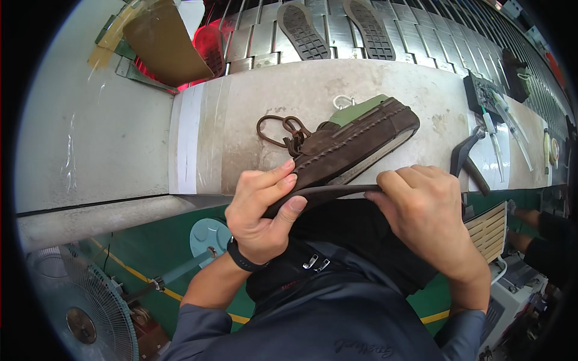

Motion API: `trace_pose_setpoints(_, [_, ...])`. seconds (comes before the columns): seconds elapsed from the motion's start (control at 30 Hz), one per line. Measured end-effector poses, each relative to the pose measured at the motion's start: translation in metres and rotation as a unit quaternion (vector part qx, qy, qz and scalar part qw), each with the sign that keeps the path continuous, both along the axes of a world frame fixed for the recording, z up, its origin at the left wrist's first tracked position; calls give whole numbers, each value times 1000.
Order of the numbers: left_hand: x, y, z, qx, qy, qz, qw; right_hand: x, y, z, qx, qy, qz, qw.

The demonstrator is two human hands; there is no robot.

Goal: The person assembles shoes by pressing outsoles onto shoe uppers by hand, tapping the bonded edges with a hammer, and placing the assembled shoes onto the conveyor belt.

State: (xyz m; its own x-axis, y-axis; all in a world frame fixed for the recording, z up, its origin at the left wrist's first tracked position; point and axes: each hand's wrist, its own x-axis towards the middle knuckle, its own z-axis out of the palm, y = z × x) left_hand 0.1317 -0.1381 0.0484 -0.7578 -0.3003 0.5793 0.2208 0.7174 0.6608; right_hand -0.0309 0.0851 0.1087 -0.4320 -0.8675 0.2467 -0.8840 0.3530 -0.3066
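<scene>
At the brown shoe's (355, 141) near end, your left hand (262, 210) clamps it with the dark sole (337, 191) your right hand (424, 210) grips.

Pale, stained worktop (241, 96) beyond the left hand (259, 207); steel slat conveyor (337, 27) farther out, red light (205, 39) at its left end. Green floor (150, 243), yellow-lined, below. Pedestal fan (81, 325) lower left of that hand; slatted wooden seat (486, 231) right of the right hand (427, 213).
</scene>
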Motion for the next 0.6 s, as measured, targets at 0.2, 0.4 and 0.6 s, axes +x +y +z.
trace_pose_setpoints(0.2, [-31,-38,41,110,-185,-89,973,-7,38,15,41,-64,-97,992])
trace_pose_setpoints(0.4, [-196,-33,24,-28,-248,-224,942,5,51,39,-80,-215,-118,966])
trace_pose_setpoints(0.6, [-215,-28,35,141,-257,-333,896,3,33,35,-341,-414,-155,830])
